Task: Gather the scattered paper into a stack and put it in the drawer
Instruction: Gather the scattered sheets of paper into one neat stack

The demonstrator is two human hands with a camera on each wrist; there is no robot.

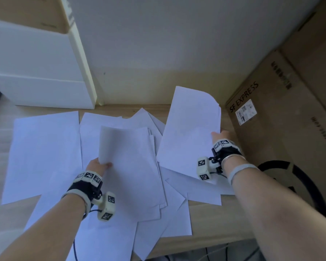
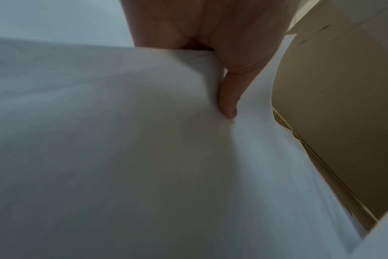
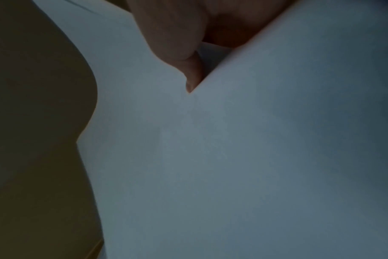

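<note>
Several white paper sheets [image 1: 43, 153] lie scattered and overlapping on the wooden floor. My left hand [image 1: 100, 165] pinches the near edge of a small bundle of sheets [image 1: 128, 157] in the middle of the pile, its corner curling up. In the left wrist view the thumb [image 2: 229, 98] presses on that paper [image 2: 122, 140]. My right hand [image 1: 219, 136] grips the right edge of a lifted sheaf [image 1: 190, 132], tilted up off the floor. In the right wrist view my right hand's fingers [image 3: 177, 40] curl onto the sheaf [image 3: 233, 157]. White drawer fronts [image 1: 36, 72] stand at far left.
A brown cardboard box [image 1: 282, 113] marked SF EXPRESS stands close on the right, next to my right hand. A black round object [image 1: 299, 185] lies in front of it. A pale wall [image 1: 158, 53] closes the back. Cables trail at the bottom edge.
</note>
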